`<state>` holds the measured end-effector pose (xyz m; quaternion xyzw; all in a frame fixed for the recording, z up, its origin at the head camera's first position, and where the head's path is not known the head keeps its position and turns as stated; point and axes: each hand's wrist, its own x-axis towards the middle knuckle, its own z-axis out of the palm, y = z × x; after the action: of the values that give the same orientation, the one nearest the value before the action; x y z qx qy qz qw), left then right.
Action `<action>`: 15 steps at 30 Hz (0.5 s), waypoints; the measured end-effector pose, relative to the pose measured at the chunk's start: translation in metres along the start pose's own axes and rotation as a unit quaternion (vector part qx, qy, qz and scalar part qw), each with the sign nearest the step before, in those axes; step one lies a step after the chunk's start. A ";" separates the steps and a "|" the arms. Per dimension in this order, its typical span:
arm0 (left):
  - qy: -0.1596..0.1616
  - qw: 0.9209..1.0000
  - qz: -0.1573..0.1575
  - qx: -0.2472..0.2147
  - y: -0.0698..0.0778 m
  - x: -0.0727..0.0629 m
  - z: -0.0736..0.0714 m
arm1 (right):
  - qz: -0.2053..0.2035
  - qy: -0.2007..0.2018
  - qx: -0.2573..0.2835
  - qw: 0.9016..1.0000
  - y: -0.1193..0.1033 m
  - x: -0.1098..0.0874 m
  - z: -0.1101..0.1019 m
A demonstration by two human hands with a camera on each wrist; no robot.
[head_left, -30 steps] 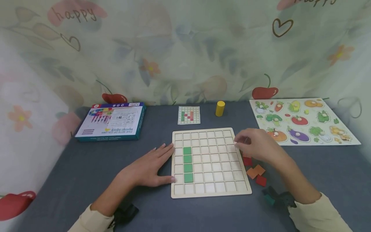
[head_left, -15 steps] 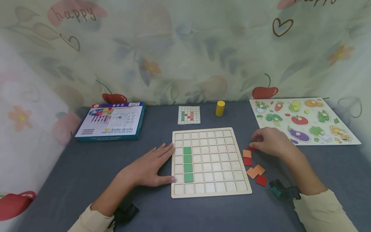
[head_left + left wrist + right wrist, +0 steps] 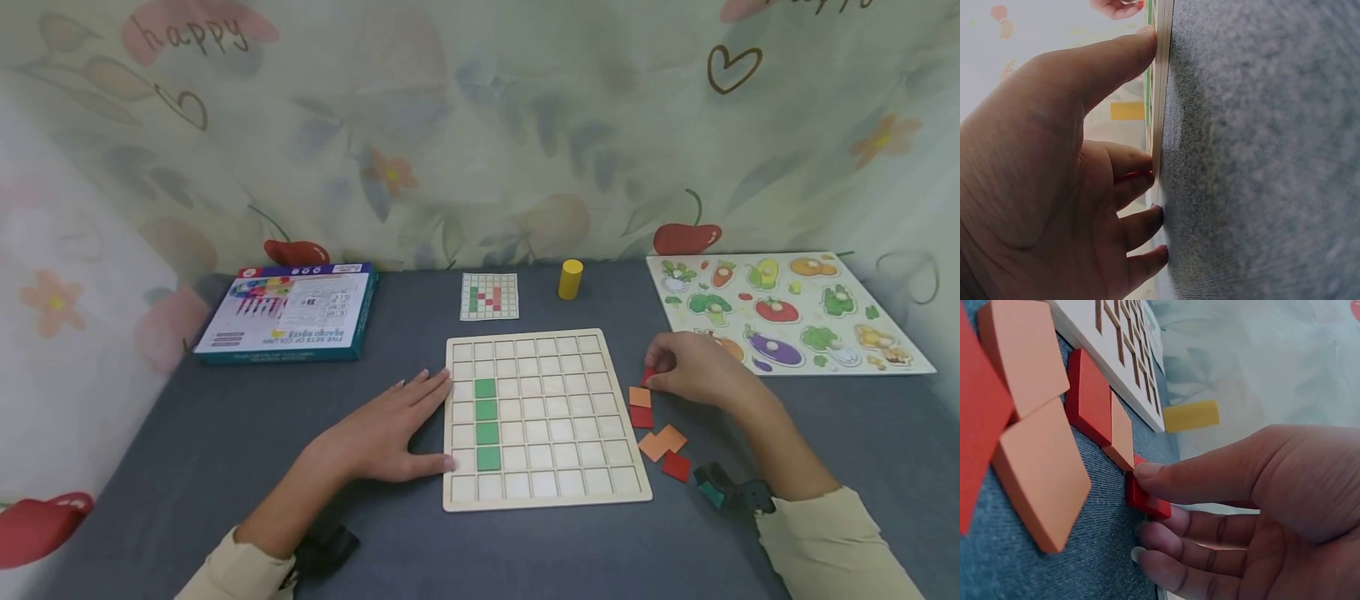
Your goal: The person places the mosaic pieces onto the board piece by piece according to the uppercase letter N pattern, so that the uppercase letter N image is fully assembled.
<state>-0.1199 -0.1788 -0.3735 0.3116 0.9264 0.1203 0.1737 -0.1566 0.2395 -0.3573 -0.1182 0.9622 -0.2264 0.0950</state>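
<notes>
My left hand (image 3: 386, 437) lies with straight fingers at the left edge of a wooden grid board (image 3: 547, 506), its thumb and fingertips touching the rim. One column of the board holds several green square tiles (image 3: 487, 434). Off the board's upper right side, my right hand (image 3: 697, 368) pinches a red tile (image 3: 1141, 497) between thumb and fingers, close to the cloth. Beside that tile are an orange tile (image 3: 1121, 430) and another red tile (image 3: 1090, 397). Nearer to me lie two overlapping orange tiles (image 3: 652, 447) and one more red tile (image 3: 677, 467).
Behind the board lie a small pattern card (image 3: 489, 297) and an upright yellow cylinder (image 3: 570, 280). A flat box (image 3: 288, 317) is at the back left. The vegetable puzzle board (image 3: 795, 312) lies at the back right, partly behind my right hand.
My right hand has moved right from the grid board's right edge to the loose tiles and now pinches a red one. The left hand stays where it was.
</notes>
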 end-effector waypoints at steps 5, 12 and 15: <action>0.001 1.000 0.002 -0.001 0.000 -0.001 0.000 | 0.006 0.003 0.015 1.000 -0.001 0.001 0.001; -0.002 1.000 -0.002 -0.004 0.000 -0.001 0.000 | 0.016 0.000 0.041 0.999 -0.001 0.001 0.001; -0.002 1.000 -0.003 -0.002 0.001 -0.001 0.000 | 0.006 0.006 0.044 0.999 -0.001 0.001 0.000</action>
<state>-0.1187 -0.1790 -0.3731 0.3085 0.9268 0.1207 0.1769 -0.1573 0.2381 -0.3570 -0.1068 0.9525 -0.2687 0.0954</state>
